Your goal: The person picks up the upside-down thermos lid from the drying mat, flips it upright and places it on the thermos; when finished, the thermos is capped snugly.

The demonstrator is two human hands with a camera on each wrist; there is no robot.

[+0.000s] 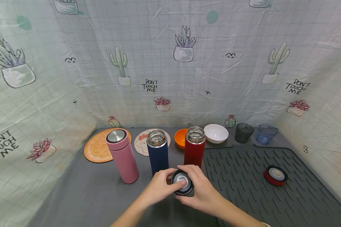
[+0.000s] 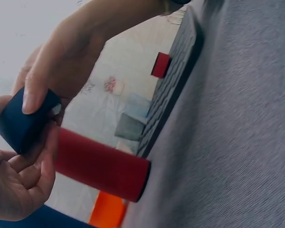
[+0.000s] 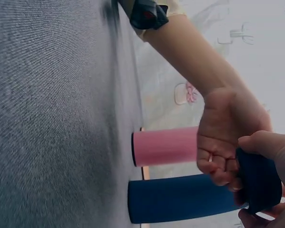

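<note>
Both hands hold one dark blue lid (image 1: pixel 182 182) in the air, just in front of the blue bottle (image 1: pixel 158 150) and the red bottle (image 1: pixel 194 145). The left hand (image 1: pixel 159 187) curls its fingers round the lid's left side. The right hand (image 1: pixel 200 189) curls round its right side. The lid's inside faces up, with a shiny round middle.

Only the head view shows the whole desk (image 1: pixel 88 192). The blue and red bottles stand open. The pink bottle (image 1: pixel 122 155) has its lid on and stands by an orange slice mat (image 1: pixel 96 149). A red lid (image 1: pixel 275 175) lies alone on the ribbed grey mat (image 1: pixel 258 192), well apart from the hands. Behind the bottles are an orange bowl (image 1: pixel 180 137), a white bowl (image 1: pixel 216 133), a dark cup (image 1: pixel 243 132) and a blue cup (image 1: pixel 265 133).

The left wrist view shows the lid (image 2: pixel 23 126) from the side, with a thumb pressed on it and the red bottle (image 2: pixel 102 165) close behind. The right wrist view shows the lid (image 3: pixel 258 181) over the blue bottle (image 3: pixel 180 198), with the pink bottle (image 3: pixel 165 146) beside it.

The cloth wall (image 1: pixel 170 63) says "DON'T TOUCH ME" in black letters, among drawn cactus pots.
</note>
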